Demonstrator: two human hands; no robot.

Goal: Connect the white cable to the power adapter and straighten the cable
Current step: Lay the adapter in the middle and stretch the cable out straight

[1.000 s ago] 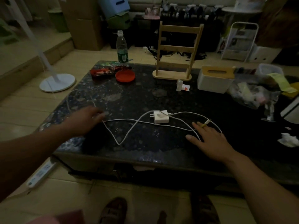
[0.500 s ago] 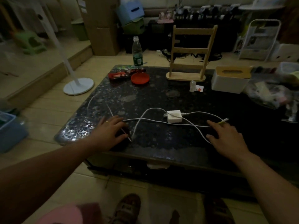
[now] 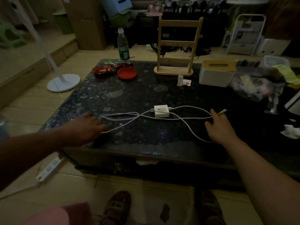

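A white power adapter (image 3: 161,111) lies mid-table on the dark speckled table (image 3: 146,95). A white cable (image 3: 191,118) is plugged into its right side, loops to the right and crosses itself in front of the adapter. Its left part forms a narrow fold that ends under the fingers of my left hand (image 3: 87,127), which lies flat on the table with fingers apart. My right hand (image 3: 219,127) rests spread on the cable's right bend, index finger on the strand. The cable's free end, a yellowish connector (image 3: 223,111), lies just beyond that finger.
At the back of the table stand a wooden rack (image 3: 177,46), a white tissue box (image 3: 216,73), a red dish (image 3: 127,73), a snack packet (image 3: 105,70) and a plastic bottle (image 3: 123,44). A plastic bag (image 3: 258,83) lies at the right. A power strip (image 3: 50,169) lies on the floor.
My left hand has slid along the table with the cable's left loop, which now lies pulled out into a long narrow fold. My right hand has stayed on the right bend.
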